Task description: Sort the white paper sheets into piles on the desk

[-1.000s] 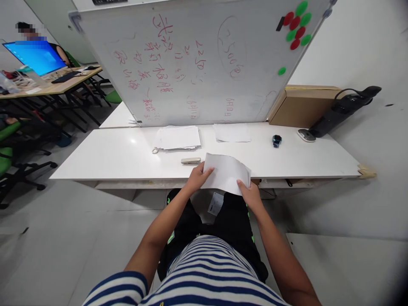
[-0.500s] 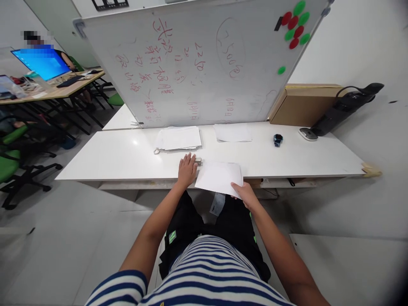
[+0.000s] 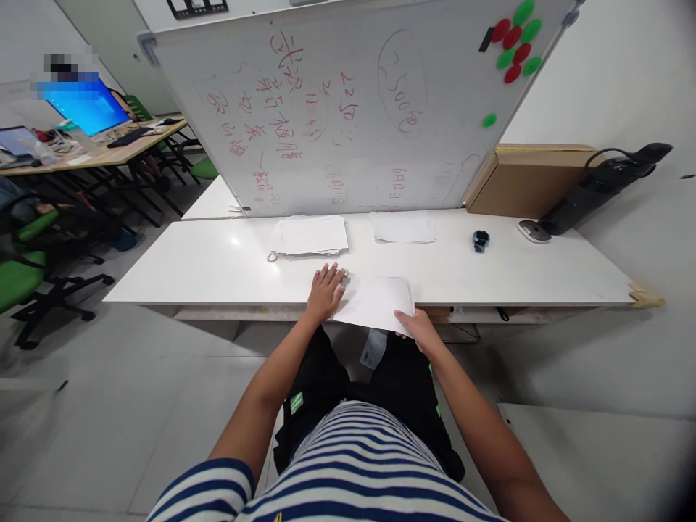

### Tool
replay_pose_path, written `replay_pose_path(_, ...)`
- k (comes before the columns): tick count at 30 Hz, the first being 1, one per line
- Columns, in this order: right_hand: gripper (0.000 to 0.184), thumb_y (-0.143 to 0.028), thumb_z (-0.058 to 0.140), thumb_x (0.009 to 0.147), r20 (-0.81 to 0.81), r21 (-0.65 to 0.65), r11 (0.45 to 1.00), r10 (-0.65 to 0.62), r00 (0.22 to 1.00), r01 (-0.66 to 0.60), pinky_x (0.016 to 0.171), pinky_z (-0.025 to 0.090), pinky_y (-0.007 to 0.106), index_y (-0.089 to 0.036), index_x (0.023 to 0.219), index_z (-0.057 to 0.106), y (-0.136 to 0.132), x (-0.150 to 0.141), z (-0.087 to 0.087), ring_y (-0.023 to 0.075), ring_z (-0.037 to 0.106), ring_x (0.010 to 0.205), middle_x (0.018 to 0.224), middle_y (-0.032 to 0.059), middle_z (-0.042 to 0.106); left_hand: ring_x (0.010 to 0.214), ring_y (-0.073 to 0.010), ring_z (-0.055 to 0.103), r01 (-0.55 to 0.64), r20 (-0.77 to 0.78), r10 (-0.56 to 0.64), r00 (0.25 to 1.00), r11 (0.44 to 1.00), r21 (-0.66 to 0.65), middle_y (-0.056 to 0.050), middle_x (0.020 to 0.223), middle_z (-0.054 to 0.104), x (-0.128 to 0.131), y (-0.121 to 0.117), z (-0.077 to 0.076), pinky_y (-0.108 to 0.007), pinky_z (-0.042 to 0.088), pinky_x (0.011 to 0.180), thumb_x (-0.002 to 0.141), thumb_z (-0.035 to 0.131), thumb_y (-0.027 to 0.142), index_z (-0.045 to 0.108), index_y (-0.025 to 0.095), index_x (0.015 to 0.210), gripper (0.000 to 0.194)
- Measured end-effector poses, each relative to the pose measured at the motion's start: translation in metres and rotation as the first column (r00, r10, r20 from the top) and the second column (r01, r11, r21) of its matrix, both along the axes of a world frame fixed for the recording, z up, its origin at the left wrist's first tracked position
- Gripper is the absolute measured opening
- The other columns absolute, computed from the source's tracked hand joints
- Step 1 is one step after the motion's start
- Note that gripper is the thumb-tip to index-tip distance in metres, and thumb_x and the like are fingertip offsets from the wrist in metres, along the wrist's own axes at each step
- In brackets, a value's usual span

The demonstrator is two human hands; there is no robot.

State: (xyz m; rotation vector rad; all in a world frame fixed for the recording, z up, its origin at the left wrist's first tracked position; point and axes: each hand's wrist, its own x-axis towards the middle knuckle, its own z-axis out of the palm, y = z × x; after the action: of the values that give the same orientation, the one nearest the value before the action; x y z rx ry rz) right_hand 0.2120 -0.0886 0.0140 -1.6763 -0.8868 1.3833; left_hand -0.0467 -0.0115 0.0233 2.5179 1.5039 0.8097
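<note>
My right hand (image 3: 420,330) grips a small stack of white paper sheets (image 3: 375,301) by its lower right corner, thumb on top. The sheets lie partly on the white table and jut past its front edge. At their upper left corner, my left hand (image 3: 325,292) rests palm down with fingers stretched out. Under its fingertips, a small greyish object (image 3: 345,275) touches or adjoins the paper corner; it is mostly covered, so its kind cannot be made out. Farther back lie a thicker paper pile (image 3: 309,235) and a thinner one (image 3: 403,227).
A whiteboard (image 3: 348,116) with red writing stands behind the white table (image 3: 206,268). To the right are a watch (image 3: 480,241), a computer mouse (image 3: 533,231), a black bottle (image 3: 603,188) and a cardboard box (image 3: 530,181). A person sits behind a monitor (image 3: 90,109) at far left.
My left hand has shifted slightly right and now covers more of the small greyish object by the paper corner. My right hand keeps its grip on the sheets. The view has turned slightly.
</note>
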Motion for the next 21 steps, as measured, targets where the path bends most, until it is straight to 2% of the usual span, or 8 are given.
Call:
replay_pose_path(8,0.019,-0.030,0.066,0.073,0.039,-0.008,1.000,0.001,0.999,-0.001,0.036,0.041,0.027,-0.013,0.082,0.062,0.0017,-0.0031,0.0090,0.0184,0.058,0.044,0.053,0.0049,0.063,0.142,-0.0207,0.021,-0.036,-0.020,0.035,0.999,0.998,-0.043,-0.005,0.149,0.036,0.0006,0.0011,0.0030,-0.041,0.008,0.116,0.096,0.029,0.040,0.041,0.023,0.140,0.049)
replay_pose_path(21,0.017,-0.030,0.063,0.074,0.045,0.018,1.000,0.022,0.999,-0.023,0.035,0.040,0.026,-0.014,0.079,0.060,0.0018,-0.0029,0.0028,0.0183,0.058,0.042,0.051,0.0040,0.062,0.140,-0.0209,0.026,-0.030,0.005,0.031,1.000,0.998,-0.048,-0.004,0.146,0.042,0.0023,0.0021,0.0032,-0.040,0.009,0.116,0.096,0.030,0.039,0.048,0.023,0.136,0.047)
